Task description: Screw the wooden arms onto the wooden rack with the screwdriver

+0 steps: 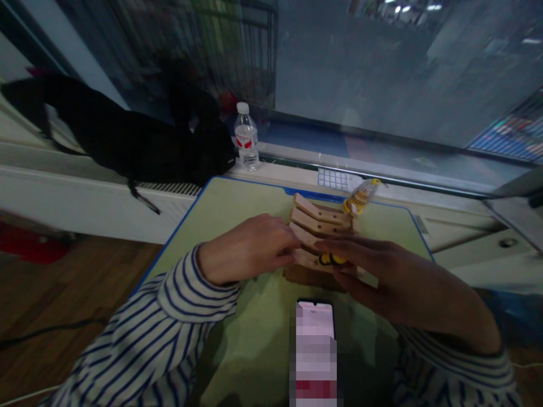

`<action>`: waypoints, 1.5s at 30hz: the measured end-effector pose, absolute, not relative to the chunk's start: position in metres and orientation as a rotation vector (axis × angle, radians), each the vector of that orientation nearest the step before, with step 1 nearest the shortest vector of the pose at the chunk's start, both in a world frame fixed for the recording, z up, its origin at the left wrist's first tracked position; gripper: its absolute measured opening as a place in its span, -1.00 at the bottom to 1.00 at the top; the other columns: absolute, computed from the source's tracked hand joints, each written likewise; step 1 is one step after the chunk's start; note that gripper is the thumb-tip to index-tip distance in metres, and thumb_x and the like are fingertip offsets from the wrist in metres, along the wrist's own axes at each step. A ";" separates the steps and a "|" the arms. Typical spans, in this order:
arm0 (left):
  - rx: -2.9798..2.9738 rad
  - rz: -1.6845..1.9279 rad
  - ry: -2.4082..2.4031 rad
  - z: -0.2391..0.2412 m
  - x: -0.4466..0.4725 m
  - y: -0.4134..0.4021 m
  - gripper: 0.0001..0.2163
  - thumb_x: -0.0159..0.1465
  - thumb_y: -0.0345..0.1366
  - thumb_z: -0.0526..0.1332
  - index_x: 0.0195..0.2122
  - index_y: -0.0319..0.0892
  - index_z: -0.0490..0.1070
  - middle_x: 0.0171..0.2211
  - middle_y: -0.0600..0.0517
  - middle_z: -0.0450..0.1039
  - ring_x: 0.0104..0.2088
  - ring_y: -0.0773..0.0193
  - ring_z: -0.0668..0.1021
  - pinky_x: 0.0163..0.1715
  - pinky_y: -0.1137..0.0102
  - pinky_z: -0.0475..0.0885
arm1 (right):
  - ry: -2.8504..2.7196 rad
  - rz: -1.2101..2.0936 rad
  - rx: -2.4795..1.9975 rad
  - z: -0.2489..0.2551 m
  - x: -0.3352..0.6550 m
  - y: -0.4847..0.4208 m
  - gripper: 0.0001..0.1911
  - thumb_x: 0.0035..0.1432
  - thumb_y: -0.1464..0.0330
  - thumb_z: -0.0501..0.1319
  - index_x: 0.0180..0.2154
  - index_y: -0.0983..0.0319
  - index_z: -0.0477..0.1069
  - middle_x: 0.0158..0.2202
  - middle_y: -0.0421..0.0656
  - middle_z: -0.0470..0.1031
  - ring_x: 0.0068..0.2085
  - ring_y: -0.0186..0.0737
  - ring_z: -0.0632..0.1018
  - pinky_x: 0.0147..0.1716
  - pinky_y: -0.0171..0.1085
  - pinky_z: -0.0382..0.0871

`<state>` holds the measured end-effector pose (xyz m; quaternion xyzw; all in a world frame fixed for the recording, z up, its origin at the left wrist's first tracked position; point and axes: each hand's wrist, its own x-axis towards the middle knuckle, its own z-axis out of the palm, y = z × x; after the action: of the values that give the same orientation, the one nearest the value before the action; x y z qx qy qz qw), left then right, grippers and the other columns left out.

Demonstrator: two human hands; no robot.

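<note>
A small wooden rack (319, 227) of several bent slats with drilled holes lies on the folding table's pale green top (241, 203). My left hand (258, 246) is closed at the rack's left edge, its fingertips partly hidden against the nearest slats. In the fingers of my right hand (377, 265) is a stubby yellow-and-black screwdriver (332, 259), lying across the nearest slat. Its tip is too small to make out clearly. Just in front of the rack lies a phone (316, 319) with a lit, partly blurred screen.
Behind the rack stands a clear container with yellow parts (362, 195). A water bottle (246, 138) stands on the sill by the window, beside a black bag (139, 141). A sheet with a blue grid (333, 178) lies beyond the table's blue back edge.
</note>
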<state>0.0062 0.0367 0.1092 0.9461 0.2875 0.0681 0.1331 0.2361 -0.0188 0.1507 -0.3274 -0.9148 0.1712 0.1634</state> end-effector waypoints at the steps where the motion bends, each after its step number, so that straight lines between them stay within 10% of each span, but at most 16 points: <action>1: 2.749 0.195 0.837 0.109 0.006 0.037 -0.83 0.30 -0.35 0.12 -0.19 -0.13 0.50 -0.26 0.02 0.54 -0.25 0.22 0.55 -0.23 0.35 0.35 | -2.622 0.505 -0.919 0.151 0.237 -0.020 -0.48 0.21 0.52 0.13 0.19 0.16 0.22 0.16 -0.12 0.40 0.13 -0.26 0.44 0.11 -0.25 0.32; 28: 2.792 0.208 0.814 0.109 0.006 0.036 -0.85 0.31 -0.33 0.11 -0.22 -0.10 0.49 -0.31 0.06 0.52 -0.33 0.27 0.52 -0.27 0.36 0.31 | -2.661 -0.056 -1.298 0.151 0.237 -0.025 -0.67 0.25 0.33 0.10 0.02 0.30 0.35 -0.19 0.05 0.60 -0.36 -0.03 0.62 -0.45 -0.16 0.47; 45: 2.747 0.189 0.816 0.109 0.007 0.038 -0.86 0.30 -0.33 0.13 -0.28 -0.12 0.50 -0.34 0.06 0.53 -0.31 0.25 0.52 -0.28 0.37 0.32 | -2.579 0.467 -0.974 0.143 0.228 -0.008 -0.64 0.29 0.38 0.12 0.12 0.15 0.31 0.06 -0.13 0.49 0.06 -0.21 0.50 0.03 -0.23 0.36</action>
<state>0.0069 0.0378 0.1092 0.9478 0.2816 0.0651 0.1346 0.2281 -0.0082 0.1431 -0.3431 -0.9086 0.1647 0.1721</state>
